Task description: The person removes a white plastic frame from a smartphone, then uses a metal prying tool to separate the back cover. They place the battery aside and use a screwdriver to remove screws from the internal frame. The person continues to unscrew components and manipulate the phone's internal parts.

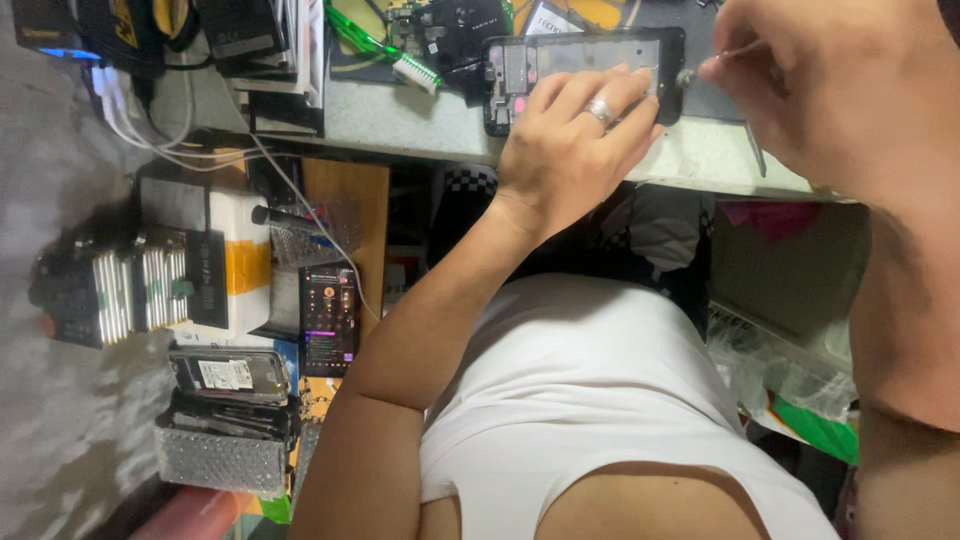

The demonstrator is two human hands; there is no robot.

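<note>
From the head camera: the left hand [575,140] lies with fingers spread flat on an opened black phone frame [585,70] near the pale worktop's [420,125] front edge — the right hand [830,85] pinches a thin metal tool [752,140] at the frame's right end.

The single head-worn camera looked steeply down past the wearer's own chest, close in; the workbench edge [420,125] ran toward twelve o'clock; a stack of phones [225,415] sat at eight o'clock; no second view shared the scene.
</note>
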